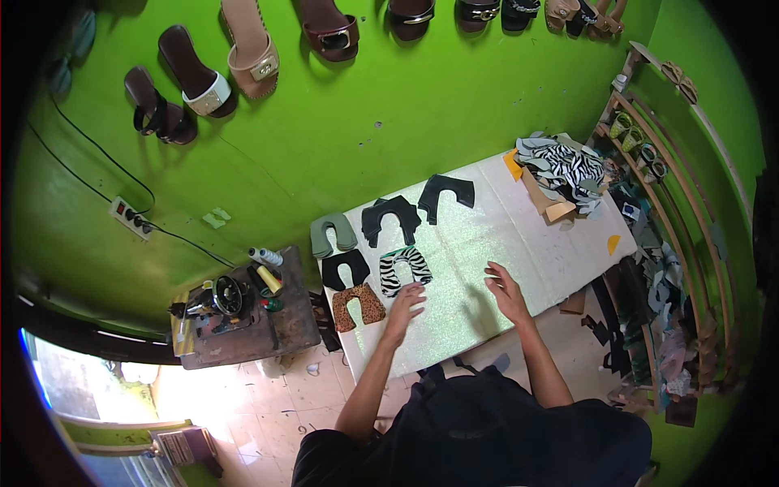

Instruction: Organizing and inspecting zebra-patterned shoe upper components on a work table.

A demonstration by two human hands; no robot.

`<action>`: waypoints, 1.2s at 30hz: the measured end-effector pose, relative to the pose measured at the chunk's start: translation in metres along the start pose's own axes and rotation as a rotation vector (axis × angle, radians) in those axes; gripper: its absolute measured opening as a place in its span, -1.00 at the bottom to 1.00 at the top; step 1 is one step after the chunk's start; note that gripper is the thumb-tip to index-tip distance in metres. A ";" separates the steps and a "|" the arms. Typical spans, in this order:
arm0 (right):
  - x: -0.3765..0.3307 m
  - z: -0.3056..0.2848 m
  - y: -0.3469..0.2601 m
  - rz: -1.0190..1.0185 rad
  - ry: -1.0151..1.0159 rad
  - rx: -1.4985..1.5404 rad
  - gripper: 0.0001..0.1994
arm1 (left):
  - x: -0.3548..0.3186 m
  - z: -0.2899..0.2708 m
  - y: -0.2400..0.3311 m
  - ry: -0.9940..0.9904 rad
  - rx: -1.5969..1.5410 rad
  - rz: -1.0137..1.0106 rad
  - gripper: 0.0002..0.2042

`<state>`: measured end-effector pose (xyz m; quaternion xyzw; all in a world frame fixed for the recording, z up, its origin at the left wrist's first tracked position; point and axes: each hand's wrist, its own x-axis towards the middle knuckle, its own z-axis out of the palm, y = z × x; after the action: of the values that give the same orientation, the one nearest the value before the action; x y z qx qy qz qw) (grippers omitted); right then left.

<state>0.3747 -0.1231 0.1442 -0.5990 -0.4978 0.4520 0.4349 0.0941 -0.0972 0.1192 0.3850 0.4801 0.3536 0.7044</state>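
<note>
My left hand is beside the lower edge of a zebra-print U-shaped shoe upper piece, its fingers apart and holding nothing. Whether the fingertips touch the piece, I cannot tell. Over the white tabletop my right hand hangs open, fingers spread, with a shadow beneath it. Other U-shaped pieces lie at the table's left end: a grey-green stack, a small black one, a leopard-print one. Two larger black stacks lie along the wall side.
A heap of zebra-print and grey scraps covers the table's far right corner, near a yellow scrap. On the left, a sewing machine stands on a wooden table. Sandals hang on the green wall; a wooden rack stands right.
</note>
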 end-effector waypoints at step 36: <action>0.086 -0.401 0.049 -0.115 0.269 -0.088 -0.58 | 0.209 0.425 0.043 -0.160 0.202 0.087 -0.64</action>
<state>0.7833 -0.0728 0.1723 -0.6430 -0.4878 0.3200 0.4962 0.5522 0.0176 0.1757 0.5011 0.4386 0.3020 0.6821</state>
